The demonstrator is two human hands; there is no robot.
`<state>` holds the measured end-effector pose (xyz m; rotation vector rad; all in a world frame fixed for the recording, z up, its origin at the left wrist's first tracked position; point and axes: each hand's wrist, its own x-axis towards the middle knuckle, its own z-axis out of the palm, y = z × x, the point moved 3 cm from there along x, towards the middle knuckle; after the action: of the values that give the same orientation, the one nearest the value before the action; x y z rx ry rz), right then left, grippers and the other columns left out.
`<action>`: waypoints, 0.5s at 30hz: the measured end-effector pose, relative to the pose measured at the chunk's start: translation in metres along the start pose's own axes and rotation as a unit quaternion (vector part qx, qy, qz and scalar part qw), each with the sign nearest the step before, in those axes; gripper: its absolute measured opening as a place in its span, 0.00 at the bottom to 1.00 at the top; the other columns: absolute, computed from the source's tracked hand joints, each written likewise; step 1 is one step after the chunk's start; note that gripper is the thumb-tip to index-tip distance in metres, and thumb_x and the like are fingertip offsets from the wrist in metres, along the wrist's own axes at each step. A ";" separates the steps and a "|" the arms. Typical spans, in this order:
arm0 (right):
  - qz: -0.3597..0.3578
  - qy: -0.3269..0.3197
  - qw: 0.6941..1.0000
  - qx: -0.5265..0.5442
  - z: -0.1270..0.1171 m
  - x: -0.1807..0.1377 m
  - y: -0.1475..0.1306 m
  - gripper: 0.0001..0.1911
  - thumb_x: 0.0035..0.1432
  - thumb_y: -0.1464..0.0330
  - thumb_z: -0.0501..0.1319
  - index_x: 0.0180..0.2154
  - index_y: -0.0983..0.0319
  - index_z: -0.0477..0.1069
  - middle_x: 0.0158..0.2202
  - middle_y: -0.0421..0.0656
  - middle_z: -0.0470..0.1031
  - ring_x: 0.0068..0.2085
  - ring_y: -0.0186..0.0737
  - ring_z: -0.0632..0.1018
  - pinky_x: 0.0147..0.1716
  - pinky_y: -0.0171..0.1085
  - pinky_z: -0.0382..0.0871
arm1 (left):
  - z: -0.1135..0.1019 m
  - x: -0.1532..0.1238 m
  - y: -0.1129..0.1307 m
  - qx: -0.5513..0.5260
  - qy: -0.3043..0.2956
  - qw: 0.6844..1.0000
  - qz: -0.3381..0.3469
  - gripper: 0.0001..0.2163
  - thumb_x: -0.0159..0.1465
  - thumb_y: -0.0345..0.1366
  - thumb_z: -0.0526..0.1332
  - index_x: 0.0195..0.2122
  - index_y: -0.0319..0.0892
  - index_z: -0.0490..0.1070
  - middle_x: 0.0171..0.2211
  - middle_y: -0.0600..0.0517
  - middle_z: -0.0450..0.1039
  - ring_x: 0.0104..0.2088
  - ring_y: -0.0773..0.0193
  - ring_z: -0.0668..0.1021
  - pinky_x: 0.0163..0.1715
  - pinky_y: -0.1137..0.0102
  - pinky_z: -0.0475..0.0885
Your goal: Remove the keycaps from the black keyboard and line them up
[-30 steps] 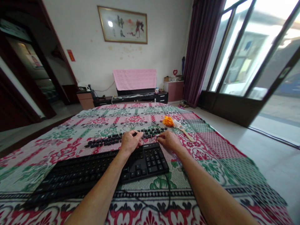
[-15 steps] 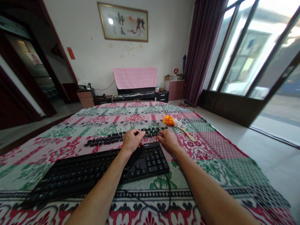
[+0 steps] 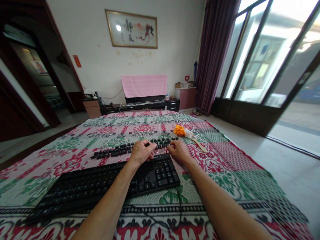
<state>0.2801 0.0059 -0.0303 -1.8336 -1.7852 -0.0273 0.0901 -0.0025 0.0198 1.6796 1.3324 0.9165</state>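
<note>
A black keyboard [image 3: 147, 176] lies across the patterned cloth, its left part bare of many keycaps and its number pad at the right still capped. Behind it runs a band of loose black keycaps [image 3: 117, 150]. My left hand [image 3: 142, 152] is over the keyboard's back edge, thumb and fingers pinched on a small black keycap [image 3: 147, 144]. To the right, my right hand [image 3: 178, 150] rests at the end of the loose keycaps, fingers curled together against them. What its fingertips hold, if anything, is too small to make out.
An orange tuft [image 3: 179, 130] and a light-handled brush [image 3: 199, 145] lie beyond my right hand. The keyboard's cable [image 3: 180, 203] curls over the front of the patterned cloth [image 3: 220, 173]. A low cabinet with a pink cloth [image 3: 144, 86] stands against the far wall.
The view has tilted up slightly, so everything sits a little lower. Both hands keep nearly the same place and pose.
</note>
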 end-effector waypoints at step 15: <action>-0.061 -0.013 0.996 0.063 -0.013 -0.031 -0.018 0.15 0.54 0.60 0.52 0.29 0.63 0.71 0.28 0.42 0.72 0.30 0.34 0.69 0.29 0.31 0.56 | 0.028 -0.015 0.010 0.065 -0.124 0.990 -0.005 0.11 0.52 0.40 0.57 0.25 0.36 0.68 0.16 0.52 0.69 0.13 0.70 0.71 0.11 0.77 0.63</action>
<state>0.2649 -0.0291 -0.0246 -1.6433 -1.8713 0.0619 0.1159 -0.0225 0.0161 1.8180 1.2532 0.6014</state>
